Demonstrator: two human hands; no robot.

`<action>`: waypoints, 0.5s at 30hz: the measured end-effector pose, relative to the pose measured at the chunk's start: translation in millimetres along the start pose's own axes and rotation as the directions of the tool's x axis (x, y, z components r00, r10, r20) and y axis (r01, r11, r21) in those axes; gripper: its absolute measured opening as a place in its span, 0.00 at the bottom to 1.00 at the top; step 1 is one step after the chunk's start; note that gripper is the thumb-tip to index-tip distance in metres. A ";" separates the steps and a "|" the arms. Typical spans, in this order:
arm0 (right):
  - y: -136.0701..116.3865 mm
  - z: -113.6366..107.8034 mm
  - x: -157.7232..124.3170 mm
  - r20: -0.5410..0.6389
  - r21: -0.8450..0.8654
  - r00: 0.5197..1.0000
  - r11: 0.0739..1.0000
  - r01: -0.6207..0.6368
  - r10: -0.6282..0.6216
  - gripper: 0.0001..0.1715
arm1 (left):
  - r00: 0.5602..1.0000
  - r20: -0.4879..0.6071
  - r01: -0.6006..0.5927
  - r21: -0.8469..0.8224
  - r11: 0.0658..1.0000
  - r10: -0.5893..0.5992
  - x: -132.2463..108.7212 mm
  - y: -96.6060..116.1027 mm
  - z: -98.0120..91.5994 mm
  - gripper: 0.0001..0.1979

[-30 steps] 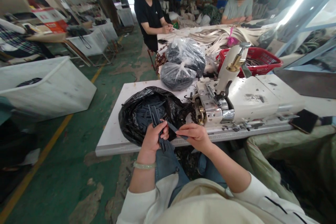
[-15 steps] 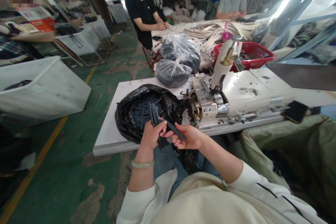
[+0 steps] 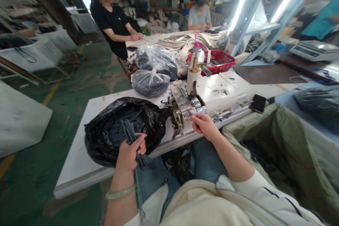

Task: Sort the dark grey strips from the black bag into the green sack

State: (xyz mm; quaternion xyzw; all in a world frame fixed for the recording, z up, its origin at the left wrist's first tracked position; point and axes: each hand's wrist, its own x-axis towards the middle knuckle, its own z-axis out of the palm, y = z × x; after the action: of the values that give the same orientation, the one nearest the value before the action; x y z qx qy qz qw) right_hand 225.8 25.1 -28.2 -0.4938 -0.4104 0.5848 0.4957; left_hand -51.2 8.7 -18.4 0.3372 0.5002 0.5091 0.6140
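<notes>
My left hand (image 3: 129, 153) is closed round a bundle of dark strips (image 3: 130, 133) at the near edge of the white table (image 3: 79, 155). Behind it lies an open black plastic bag (image 3: 116, 127) full of the same strips. My right hand (image 3: 202, 125) is up at the front of the white machine (image 3: 203, 97), fingers pinched on a dark strip whose tip shows at the machine's metal head (image 3: 182, 107).
Two tied clear bags of dark pieces (image 3: 153, 70) sit behind the black bag. A red basket (image 3: 219, 58) and a phone (image 3: 258, 103) are on the table right. A large green sack (image 3: 278, 148) opens beside my right arm. Two people work at the far table.
My right hand has left the left hand and carried one strip up and right to the machine head. The left hand keeps the bundle. The view has swung to the right.
</notes>
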 end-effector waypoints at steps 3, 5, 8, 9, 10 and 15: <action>-7.5 -20.8 14.6 -0.105 0.025 0.992 0.998 -0.063 0.065 0.19 | 1.000 -0.015 0.003 -0.015 1.000 -0.003 1.3 0.1 2.7 0.11; -7.1 -25.0 22.8 -0.109 0.073 0.989 0.993 -0.090 0.098 0.19 | 1.000 -0.010 0.009 -0.014 1.000 -0.009 1.0 -0.4 4.8 0.12; -4.2 -23.2 30.9 -0.121 0.113 0.987 0.990 -0.087 0.101 0.18 | 1.000 -0.001 0.014 -0.009 1.000 -0.014 -0.2 -1.3 4.9 0.12; -3.9 -21.7 32.7 -0.136 0.124 0.985 0.989 -0.085 0.102 0.18 | 1.000 -0.004 0.016 -0.008 1.000 -0.016 -0.6 -1.5 4.1 0.12; -4.1 -20.1 34.4 -0.157 0.135 0.982 0.988 -0.080 0.101 0.18 | 1.000 -0.009 0.018 -0.009 1.000 -0.018 -1.0 -1.7 3.2 0.12; -8.0 -23.8 33.1 -0.360 0.173 0.933 0.984 0.035 0.031 0.17 | 0.999 -0.025 0.021 -0.017 1.000 -0.021 -2.3 -1.4 -0.3 0.12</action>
State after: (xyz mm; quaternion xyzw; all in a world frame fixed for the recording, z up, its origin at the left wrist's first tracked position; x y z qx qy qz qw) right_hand 249.9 58.8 -30.3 -0.5464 -0.2594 0.5178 0.6050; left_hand -51.0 6.0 -19.1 0.3204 0.5070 0.5110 0.6158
